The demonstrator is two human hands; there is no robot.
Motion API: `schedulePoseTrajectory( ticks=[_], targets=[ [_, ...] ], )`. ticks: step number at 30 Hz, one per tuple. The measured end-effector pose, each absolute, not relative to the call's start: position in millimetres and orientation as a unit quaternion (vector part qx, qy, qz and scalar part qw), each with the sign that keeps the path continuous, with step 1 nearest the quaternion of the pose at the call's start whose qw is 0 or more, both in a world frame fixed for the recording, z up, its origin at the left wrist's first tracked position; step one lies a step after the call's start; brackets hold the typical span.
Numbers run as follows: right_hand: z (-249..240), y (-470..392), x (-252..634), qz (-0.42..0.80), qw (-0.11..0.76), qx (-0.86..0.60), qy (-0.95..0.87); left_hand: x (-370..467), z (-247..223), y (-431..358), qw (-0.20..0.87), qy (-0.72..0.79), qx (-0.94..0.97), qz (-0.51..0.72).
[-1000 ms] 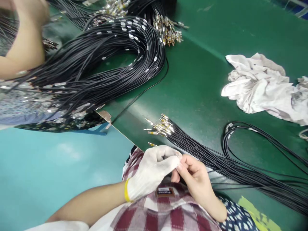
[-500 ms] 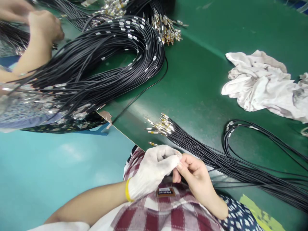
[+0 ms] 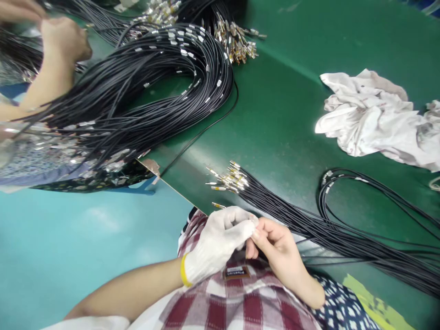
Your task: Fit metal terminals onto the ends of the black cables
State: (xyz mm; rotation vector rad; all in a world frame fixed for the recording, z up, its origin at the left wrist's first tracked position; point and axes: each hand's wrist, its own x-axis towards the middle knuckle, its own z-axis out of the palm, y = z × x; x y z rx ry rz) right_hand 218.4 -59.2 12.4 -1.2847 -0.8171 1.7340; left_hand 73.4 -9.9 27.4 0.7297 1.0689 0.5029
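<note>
My left hand, in a white knit glove with a yellow cuff, is pinched closed at the table's front edge. Against its fingertips, my right hand, bare, is pinched closed too. Whatever sits between the fingertips is too small and hidden to name. Just beyond my hands lies a bundle of black cables, its metal-tipped ends pointing left. One separate metal cable end pokes out close to my left hand.
A large looped bundle of black cables with white tags fills the upper left. Beside it a co-worker's hands handle cables. Crumpled white cloth lies on the green table. A small cable loop is at right.
My hands stay pinched together in nearly the same place. The view has shifted very slightly. The co-worker's hands have moved a little.
</note>
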Motion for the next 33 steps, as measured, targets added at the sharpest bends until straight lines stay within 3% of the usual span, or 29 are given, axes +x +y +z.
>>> schedulePoseTrajectory(
  ticks=[12, 33],
  targets=[
    [15.7, -52.7, 223.6, 0.741, 0.412, -0.466, -0.254, 57.2, 23.2, -5.6, 0.721, 0.485, 0.443, 0.218],
    [17.2, -53.7, 220.4, 0.692, 0.394, -0.504, -0.334, 56.2, 34.0, -3.8, 0.737, 0.513, 0.385, 0.215]
  ],
)
